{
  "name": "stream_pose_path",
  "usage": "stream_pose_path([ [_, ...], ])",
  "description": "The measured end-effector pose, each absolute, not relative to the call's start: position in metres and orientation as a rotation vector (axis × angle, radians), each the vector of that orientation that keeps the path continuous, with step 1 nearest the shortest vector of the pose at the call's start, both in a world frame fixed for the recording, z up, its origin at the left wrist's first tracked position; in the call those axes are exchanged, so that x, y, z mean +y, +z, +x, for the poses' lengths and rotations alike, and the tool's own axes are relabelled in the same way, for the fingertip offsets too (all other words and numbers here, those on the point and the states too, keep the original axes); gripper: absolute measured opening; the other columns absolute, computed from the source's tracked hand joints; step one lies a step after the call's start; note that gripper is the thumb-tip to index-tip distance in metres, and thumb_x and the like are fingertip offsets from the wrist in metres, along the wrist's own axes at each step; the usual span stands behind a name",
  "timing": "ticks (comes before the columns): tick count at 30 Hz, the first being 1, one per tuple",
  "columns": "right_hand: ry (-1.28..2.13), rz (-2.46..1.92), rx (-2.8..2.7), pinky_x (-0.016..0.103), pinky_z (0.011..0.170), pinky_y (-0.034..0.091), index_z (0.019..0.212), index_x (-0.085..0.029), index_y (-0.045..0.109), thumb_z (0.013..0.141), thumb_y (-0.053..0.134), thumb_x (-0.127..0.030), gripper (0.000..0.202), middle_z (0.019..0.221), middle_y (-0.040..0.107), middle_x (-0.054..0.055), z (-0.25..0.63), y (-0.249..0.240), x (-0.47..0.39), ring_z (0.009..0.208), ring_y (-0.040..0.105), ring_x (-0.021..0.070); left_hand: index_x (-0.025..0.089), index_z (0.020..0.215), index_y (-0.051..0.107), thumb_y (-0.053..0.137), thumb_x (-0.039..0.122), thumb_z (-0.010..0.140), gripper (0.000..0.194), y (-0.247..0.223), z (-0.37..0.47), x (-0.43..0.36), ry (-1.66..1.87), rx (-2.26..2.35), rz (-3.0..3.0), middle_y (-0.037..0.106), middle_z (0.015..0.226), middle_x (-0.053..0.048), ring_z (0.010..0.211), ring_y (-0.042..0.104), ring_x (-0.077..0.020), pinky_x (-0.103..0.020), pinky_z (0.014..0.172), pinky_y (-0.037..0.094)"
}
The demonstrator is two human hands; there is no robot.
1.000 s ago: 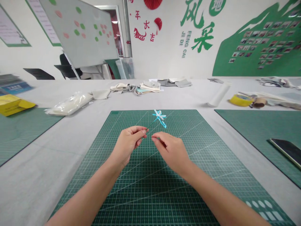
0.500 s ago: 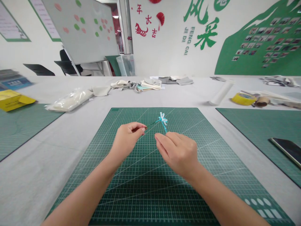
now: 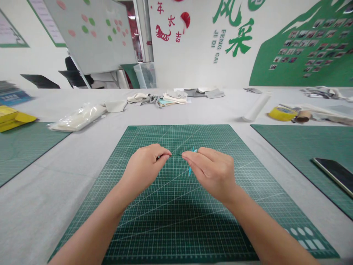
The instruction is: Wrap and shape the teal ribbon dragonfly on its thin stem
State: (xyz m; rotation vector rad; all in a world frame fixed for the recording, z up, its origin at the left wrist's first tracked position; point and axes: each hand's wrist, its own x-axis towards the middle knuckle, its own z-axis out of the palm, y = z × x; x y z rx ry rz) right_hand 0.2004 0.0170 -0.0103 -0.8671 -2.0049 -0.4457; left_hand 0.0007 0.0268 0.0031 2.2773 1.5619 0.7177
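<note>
- Both hands meet over the middle of a green cutting mat (image 3: 176, 228) on a grey-covered counter (image 3: 41, 198), working a small turquoise ribbon piece (image 3: 191, 161) strung on a thin dark wire (image 3: 176, 155).
- The left hand (image 3: 145, 169) has its grip closed to a pinch, thumb and forefinger tips pressed on the near end of the wire, the other fingers curled in.
- The right hand (image 3: 212, 171) also has its grip drawn nearly closed, fingertips around the ribbon piece where the wire enters it. Most of the ribbon is hidden behind those fingers, so the exact hold cannot be told.
- The step in hand looks like fine assembly: holding the wire taut between the two grips while the ribbon is turned or seated on it. The next move would seem to call for a steady left pinch and small, careful finger work from the right, since both parts are thin and light.
- The ribbon piece shows only as a bright turquoise sliver, one tip poking above the right forefinger and a short tail hanging below, just off the mat. The wire reads as a fine dark line spanning the gap between the grips.
- Well beyond the grips lie folded fabric pieces (image 3: 171, 98), a clear plastic bag (image 3: 78, 117), a white roll (image 3: 255, 108) and a yellow tape roll (image 3: 282, 113). A phone (image 3: 335, 173) rests on another mat far right of the right grip.
</note>
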Motion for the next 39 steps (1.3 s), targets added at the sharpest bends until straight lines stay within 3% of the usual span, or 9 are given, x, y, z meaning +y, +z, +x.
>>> stream_pose_path([
  [8,0.04,-0.915,-2.044,0.022,0.056,0.042,0.087,-0.017,0.074,0.091,0.058,-0.021,0.017,0.064,0.064,-0.001,0.208,-0.009,0.024,0.06,0.056,0.0093,0.027,0.09,0.072,0.049,0.028,0.092,0.024,0.012,-0.005,0.024,0.463,1.509,2.376,0.072,0.093,0.003,0.088,0.064,-0.0178,-0.03,0.073,0.043],
  [21,0.625,-0.962,-1.882,0.024,0.067,0.047,0.08,-0.022,0.072,0.085,0.067,-0.024,0.008,0.079,0.073,-0.002,0.212,-0.018,0.043,0.072,0.064,0.0111,0.025,0.087,0.072,0.051,0.026,0.09,0.022,0.015,-0.005,0.021,0.35,1.297,2.339,0.073,0.092,0.003,0.086,0.064,-0.0168,-0.028,0.074,0.042],
  [31,0.99,-0.987,-1.722,0.026,0.061,0.043,0.074,-0.021,0.072,0.078,0.069,-0.03,0.011,0.07,0.068,-0.001,0.21,-0.029,0.056,0.064,0.056,0.0116,0.022,0.083,0.072,0.054,0.023,0.089,0.019,0.017,-0.004,0.017,0.409,1.103,2.211,0.07,0.08,0.004,0.075,0.061,-0.0113,-0.023,0.069,0.041],
  [39,1.145,-1.024,-1.625,0.025,0.056,0.038,0.073,-0.018,0.071,0.075,0.071,-0.038,0.02,0.062,0.059,-0.002,0.202,-0.04,0.059,0.057,0.046,0.0096,0.02,0.081,0.072,0.054,0.024,0.087,0.019,0.021,0.0,0.015,0.434,1.114,2.121,0.07,0.078,0.001,0.073,0.061,-0.0125,-0.024,0.067,0.043],
])
